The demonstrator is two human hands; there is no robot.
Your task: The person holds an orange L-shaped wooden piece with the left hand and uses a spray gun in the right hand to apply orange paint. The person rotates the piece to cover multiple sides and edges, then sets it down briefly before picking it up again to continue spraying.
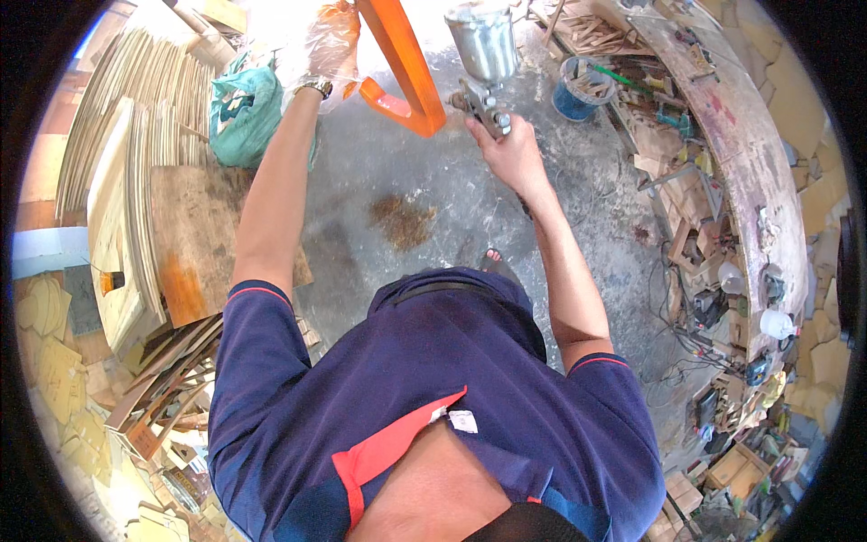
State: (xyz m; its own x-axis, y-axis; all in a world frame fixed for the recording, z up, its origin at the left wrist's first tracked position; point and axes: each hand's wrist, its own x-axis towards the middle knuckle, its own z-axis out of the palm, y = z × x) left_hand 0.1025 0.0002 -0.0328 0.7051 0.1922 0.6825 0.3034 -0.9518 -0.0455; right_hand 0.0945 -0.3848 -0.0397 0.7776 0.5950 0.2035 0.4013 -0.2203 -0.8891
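Observation:
My left hand point(332, 43), in a clear plastic glove stained orange, is closed at the upper edge of the view. It holds up a wooden frame piece point(408, 65) coated glossy orange, with an angled lower corner; its far end runs out of view. My right hand point(511, 155) is bare and wrapped round the grip of a spray gun point(484, 110). A silvery metal cup point(483, 45) sits on top of the gun. The nozzle faces left toward the orange piece, a small gap away from it.
Stacked thin boards point(135, 117) and a teal plastic bag point(242, 113) stand at left. A blue bucket point(582, 88) of wood scraps is at right, beside a long, cluttered workbench point(736, 135). Cables point(682, 334) and offcuts lie below it. The grey floor point(343, 181) has a brown stain.

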